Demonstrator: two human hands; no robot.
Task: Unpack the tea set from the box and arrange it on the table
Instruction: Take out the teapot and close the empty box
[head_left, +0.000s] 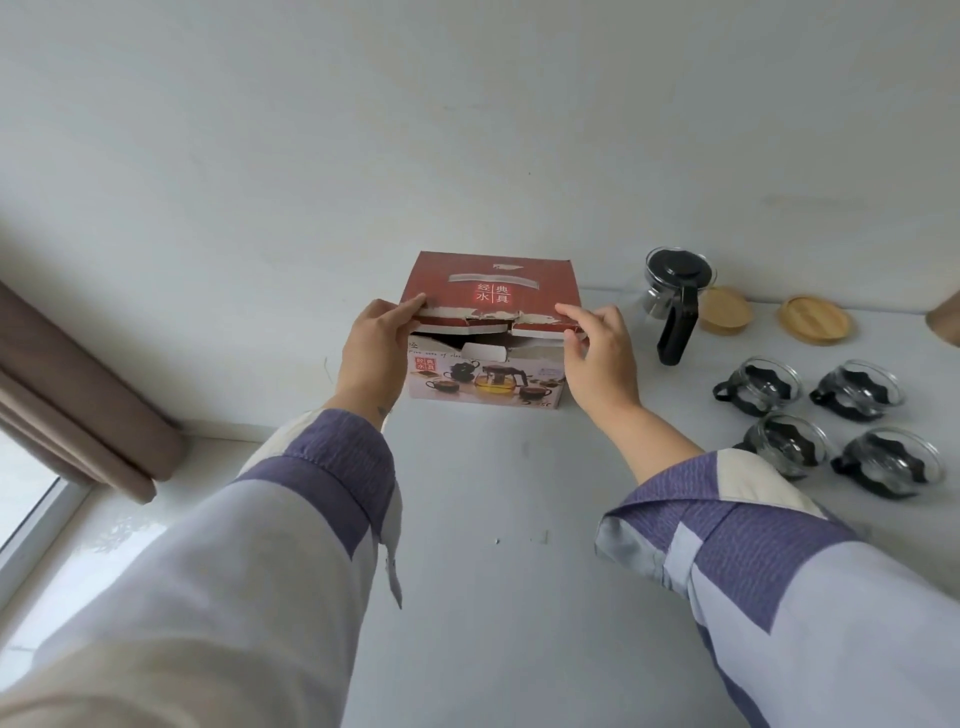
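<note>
Sleeves (291, 545) near; both hands' fingers (410, 304) pinch box (488, 374) flaps.

The box (491, 332) is printed cardboard with a torn, ragged flap edge, the teapot (672, 296) and four cups (826, 421) are clear glossy glass with black plastic parts, the two coasters (813, 318) look like pale matt wood, and the table (493, 571) is smooth white.
</note>
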